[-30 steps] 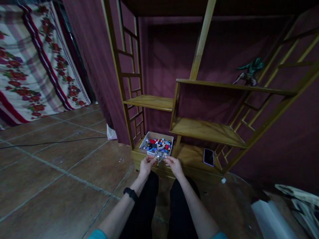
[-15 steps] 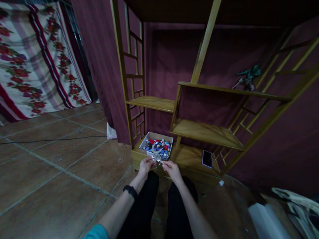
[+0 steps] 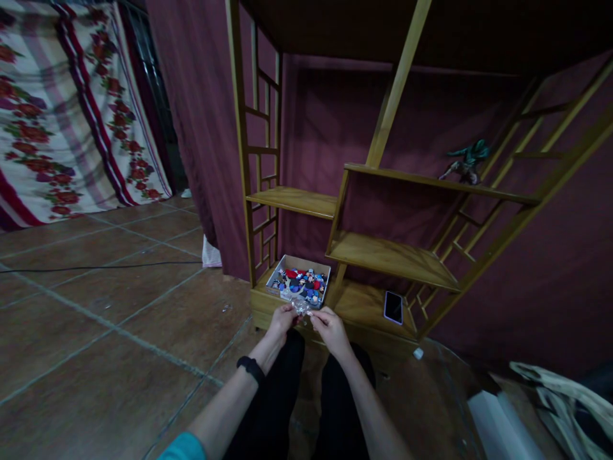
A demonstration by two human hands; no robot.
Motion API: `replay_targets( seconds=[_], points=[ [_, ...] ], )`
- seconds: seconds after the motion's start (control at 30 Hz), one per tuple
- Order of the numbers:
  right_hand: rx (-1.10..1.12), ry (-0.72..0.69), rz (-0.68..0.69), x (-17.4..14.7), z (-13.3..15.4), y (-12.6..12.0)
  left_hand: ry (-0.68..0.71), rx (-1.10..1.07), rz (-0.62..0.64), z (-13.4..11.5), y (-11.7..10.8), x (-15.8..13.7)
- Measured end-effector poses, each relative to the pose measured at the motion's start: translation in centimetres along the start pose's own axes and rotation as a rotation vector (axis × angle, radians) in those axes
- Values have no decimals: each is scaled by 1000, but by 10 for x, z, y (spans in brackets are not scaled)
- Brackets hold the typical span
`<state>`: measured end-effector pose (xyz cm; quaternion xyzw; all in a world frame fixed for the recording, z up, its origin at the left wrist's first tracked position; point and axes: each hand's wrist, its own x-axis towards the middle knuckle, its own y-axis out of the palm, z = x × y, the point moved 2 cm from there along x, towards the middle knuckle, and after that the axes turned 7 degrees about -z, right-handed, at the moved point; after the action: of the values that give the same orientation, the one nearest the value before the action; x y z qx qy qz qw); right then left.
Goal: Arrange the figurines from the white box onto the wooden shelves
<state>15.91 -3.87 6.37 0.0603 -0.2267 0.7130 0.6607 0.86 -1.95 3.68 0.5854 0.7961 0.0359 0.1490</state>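
A wooden shelf (image 3: 393,254) spans most of the view, its slanting side frames marking the limits to left and right. Tiled floor (image 3: 96,345) runs wide to the person's left, giving room on that side, with a dark cable (image 3: 119,265) across it farther back. Beyond hang a flowered cloth (image 3: 76,115) and a purple curtain (image 3: 196,128), the curtain reaching down just beside the shelf's left post. The person's dark-clad legs (image 3: 272,390) are bent below the arms. An open box (image 3: 306,262) of small figures (image 3: 301,284) sits on the bottom board, close to its front edge, between the left lattice and the middle upright. On the same board, well to the right, lies a phone (image 3: 393,307). Both forearms reach forward and converge, the left one wearing a black band (image 3: 251,367). The left hand (image 3: 282,319) and right hand (image 3: 332,329) face each other, fingers curled in and tips pinched on opposite sides of a clear piece (image 3: 301,306), which is held up at the box's near edge, its exact shape too small to tell
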Motion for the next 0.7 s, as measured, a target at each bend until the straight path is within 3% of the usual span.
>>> replay_targets(
  seconds=[0.23,0.7],
  points=[
    [-19,-44,-96,3,23,-15,26,-14,35,-28,3,-15],
    [219,49,-181,20,58,-46,212,18,87,-100,22,-51]
  ],
)
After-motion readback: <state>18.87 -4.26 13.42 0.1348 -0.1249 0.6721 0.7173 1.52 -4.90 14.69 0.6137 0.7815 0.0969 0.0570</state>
